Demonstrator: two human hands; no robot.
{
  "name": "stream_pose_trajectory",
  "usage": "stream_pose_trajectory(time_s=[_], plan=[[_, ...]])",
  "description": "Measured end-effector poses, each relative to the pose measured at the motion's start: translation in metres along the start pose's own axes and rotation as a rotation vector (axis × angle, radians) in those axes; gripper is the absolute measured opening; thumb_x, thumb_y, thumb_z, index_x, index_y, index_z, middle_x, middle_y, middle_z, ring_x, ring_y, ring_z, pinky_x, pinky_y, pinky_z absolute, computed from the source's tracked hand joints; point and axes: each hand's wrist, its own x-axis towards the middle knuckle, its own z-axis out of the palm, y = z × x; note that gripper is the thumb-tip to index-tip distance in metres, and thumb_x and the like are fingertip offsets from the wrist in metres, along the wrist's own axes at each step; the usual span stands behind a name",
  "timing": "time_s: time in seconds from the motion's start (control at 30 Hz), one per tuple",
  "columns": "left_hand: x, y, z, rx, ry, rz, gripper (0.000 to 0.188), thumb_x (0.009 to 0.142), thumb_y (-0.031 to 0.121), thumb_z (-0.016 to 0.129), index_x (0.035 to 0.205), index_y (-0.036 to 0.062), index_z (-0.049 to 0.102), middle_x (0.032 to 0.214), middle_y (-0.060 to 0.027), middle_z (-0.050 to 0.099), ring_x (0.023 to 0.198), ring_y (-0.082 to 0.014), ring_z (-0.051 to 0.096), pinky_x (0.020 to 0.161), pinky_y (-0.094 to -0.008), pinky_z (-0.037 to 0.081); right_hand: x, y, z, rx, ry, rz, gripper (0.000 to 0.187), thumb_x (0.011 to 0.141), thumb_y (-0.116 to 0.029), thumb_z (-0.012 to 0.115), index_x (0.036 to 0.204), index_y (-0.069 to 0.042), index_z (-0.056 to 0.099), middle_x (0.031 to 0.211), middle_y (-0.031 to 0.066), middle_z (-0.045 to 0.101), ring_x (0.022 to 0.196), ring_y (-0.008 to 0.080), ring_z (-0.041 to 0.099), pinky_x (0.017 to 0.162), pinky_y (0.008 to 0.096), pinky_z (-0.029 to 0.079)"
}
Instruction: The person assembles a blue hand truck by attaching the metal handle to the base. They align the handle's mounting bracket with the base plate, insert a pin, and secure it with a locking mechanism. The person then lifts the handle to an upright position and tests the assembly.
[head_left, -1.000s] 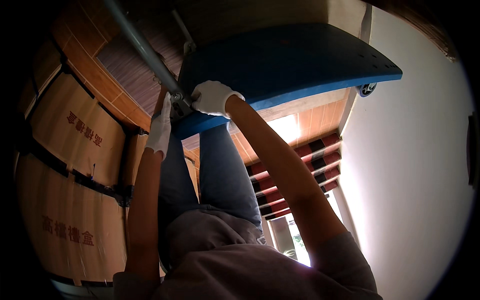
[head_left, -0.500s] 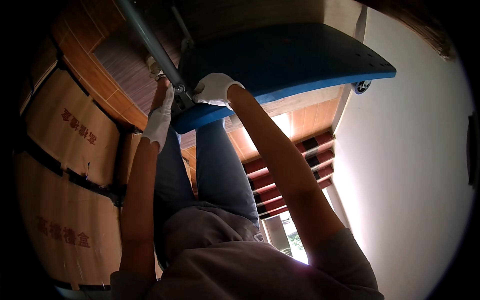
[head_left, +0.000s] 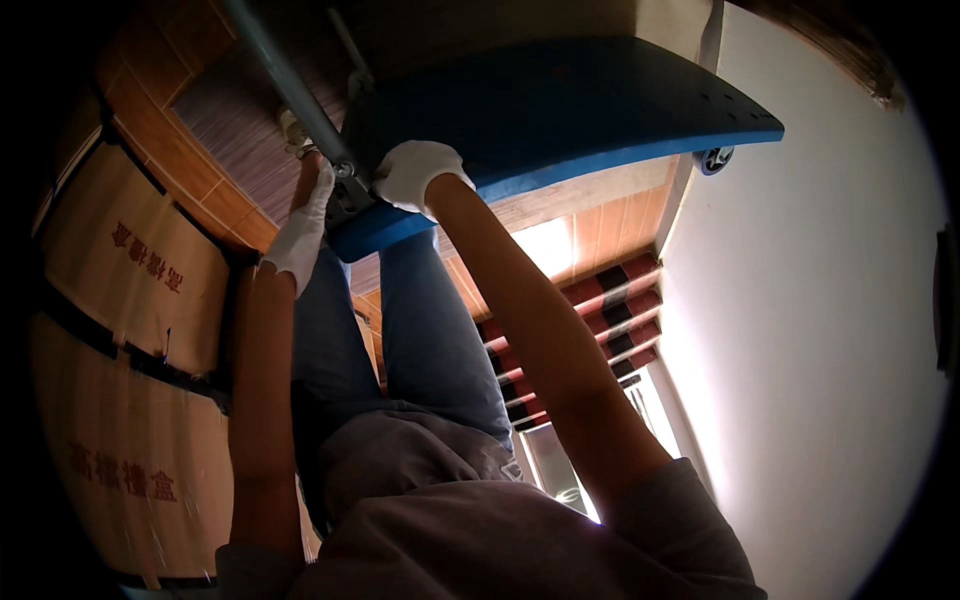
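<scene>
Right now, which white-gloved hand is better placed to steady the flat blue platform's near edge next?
Probably the right white-gloved hand: it is at the flat blue platform's near edge, while the left white-gloved hand is beside the grey metal bracket.

Boxes [head_left: 140, 265] stand left; platform [head_left: 580, 105] ahead; wall [head_left: 810, 330] right.

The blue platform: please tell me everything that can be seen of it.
The blue platform is broad, slab-like, apparently plastic, with small holes near its right end; a wheel shows below there. A grey tube meets a metal bracket at its left end. The right hand touches its edge there; its tilt is unclear.
</scene>
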Motion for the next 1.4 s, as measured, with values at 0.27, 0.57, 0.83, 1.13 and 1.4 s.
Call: stream_pose_trajectory(time_s=[0.27,0.57,0.83,1.13,1.4], plan=[[-0.004,0.006,0.005,-2.746,0.034,-0.297,0.056,0.094,0.036,0.025,0.142,0.0092,0.016,0.148,-0.0086,0.014,0.136,-0.0345,0.01,0.104,-0.0643,0.004,-0.007,-0.001,-0.003,0.02,0.024,0.007,0.025,0.073,-0.021,0.055,0.088,-0.01,0.07,0.086,0.0127,0.067,0.083,0.0255,0.066,0.073,0.033,0.05],[-0.005,0.004,0.003,-0.547,-0.233,-0.297,0.06,0.093,0.05,0.017,0.143,0.0165,0.01,0.146,-0.0117,0.022,0.133,-0.0338,0.023,0.109,-0.0492,0.009,0.01,0.002,0.002,-0.015,-0.102,0.009,0.028,0.075,-0.027,0.055,0.097,-0.016,0.069,0.092,0.0087,0.066,0.084,0.0246,0.063,0.074,0.0324,0.049],[-0.013,-0.017,0.01,0.78,0.128,0.311,0.068,0.087,-0.011,0.034,0.143,0.0166,0.007,0.137,-0.0167,0.035,0.12,-0.0235,0.043,0.107,-0.0329,0.026,0.057,0.013,0.009,-0.027,-0.236,-0.122,0.036,0.073,-0.03,0.057,0.101,-0.01,0.067,0.099,0.0128,0.064,0.091,0.0284,0.062,0.077,0.0374,0.048],[-0.013,0.002,0.01,0.537,0.063,0.144,0.066,0.088,-0.007,0.031,0.143,0.0178,0.004,0.145,-0.0114,0.025,0.127,-0.0233,0.036,0.111,-0.0331,0.018,0.074,0.029,0.021,-0.177,-0.169,-0.533,0.029,0.072,-0.021,0.052,0.09,-0.003,0.068,0.089,0.0168,0.065,0.084,0.0318,0.063,0.07,0.0433,0.049],[-0.004,0.004,0.005,0.527,-0.016,0.057,0.057,0.091,0.025,0.021,0.143,0.016,-0.001,0.146,-0.0107,0.021,0.132,-0.0221,0.026,0.112,-0.0352,0.013,0.072,0.025,0.025,-0.046,-0.158,-0.276,0.026,0.069,-0.018,0.054,0.085,-0.003,0.068,0.083,0.018,0.065,0.077,0.0302,0.064,0.068,0.0415,0.05]])
